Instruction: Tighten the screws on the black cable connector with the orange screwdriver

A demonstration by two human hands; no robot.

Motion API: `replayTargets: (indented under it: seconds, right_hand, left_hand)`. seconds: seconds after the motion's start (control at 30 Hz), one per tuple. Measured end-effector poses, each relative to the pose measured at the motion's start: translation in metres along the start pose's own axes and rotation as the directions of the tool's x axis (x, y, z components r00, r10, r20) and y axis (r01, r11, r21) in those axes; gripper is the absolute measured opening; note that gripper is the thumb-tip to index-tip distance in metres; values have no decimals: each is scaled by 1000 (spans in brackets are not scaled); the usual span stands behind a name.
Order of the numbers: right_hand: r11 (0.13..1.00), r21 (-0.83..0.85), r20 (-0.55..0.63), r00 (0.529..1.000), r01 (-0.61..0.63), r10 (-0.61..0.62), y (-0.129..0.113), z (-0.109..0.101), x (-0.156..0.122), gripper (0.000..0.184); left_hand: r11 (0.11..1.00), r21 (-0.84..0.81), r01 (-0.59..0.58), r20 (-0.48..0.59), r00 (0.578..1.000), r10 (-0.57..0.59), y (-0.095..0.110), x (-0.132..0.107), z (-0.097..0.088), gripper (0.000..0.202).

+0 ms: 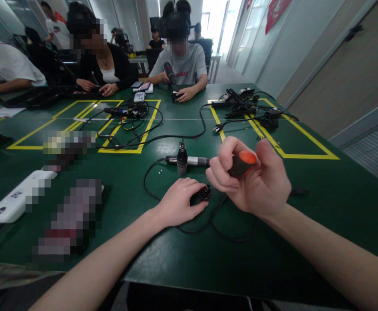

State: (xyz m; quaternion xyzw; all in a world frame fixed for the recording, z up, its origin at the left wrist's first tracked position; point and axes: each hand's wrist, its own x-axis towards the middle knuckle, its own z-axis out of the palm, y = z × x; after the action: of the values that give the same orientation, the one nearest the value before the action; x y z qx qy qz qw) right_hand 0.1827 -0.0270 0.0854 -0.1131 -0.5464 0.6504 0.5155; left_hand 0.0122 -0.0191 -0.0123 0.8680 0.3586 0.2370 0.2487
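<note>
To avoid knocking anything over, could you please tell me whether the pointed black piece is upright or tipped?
Upright: the pointed black piece stands on the table, thin tip upward.

Glossy tabletop (153,259), matt plastic handle (239,167)

Backlit scene, dim foreground

Far windows (223,21) blown out beyond bench's (325,207) far edge; near edge dark. Pale sheen on benchtop. Wide-angle stretch toward corners. Right hand (249,181) slightly soft. Mosaic blocks (74,211) cover bench's left part.
</note>
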Motion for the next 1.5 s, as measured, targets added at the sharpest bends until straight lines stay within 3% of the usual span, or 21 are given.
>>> replayTargets:
  seconds: [0.13, 0.27, 0.5, 0.67, 0.93, 1.13, 1.33, 1.5]
  right_hand:
    - [1000, 14, 16, 1000, 12, -12, 1, -2, -3, 35]
    - [1000, 12, 41, 999, 19, -20, 2, -4, -2, 35]
    - [1000, -17, 1, 1000, 19, -19, 1, 0, 1, 51]
    - [1000, 19, 50, 999, 0, -1, 1, -1, 1, 55]
    - [999, 32, 49, 998, 28, -30, 4, -4, -3, 34]
    - [998, 3, 41, 997, 59, -59, 3, -2, -1, 40]
    - [1000, 21, 55, 998, 17, -19, 2, -2, 1, 53]
    - [999, 37, 104, 995, -5, 1, 1, -4, -1, 49]
  left_hand:
    - [1000, -1, -5, 0, 1000, 5, 0, 0, 0, 32]
    - [1000, -3, -9, 5, 1000, 9, 1, 0, 0, 27]
    - [1000, 1, -1, -5, 1000, 1, -1, 0, 0, 24]
    - [1000, 11, -10, -3, 1000, 10, -2, 0, 1, 31]
    - [1000, 4, -21, -9, 1000, 21, -2, 0, 2, 30]
    - [1000, 7, -13, -15, 1000, 13, -2, -1, 2, 22]
    - [1000, 4, -13, -4, 1000, 13, -1, -1, 1, 28]
    - [1000, -1, -17, -10, 1000, 17, -1, 0, 1, 32]
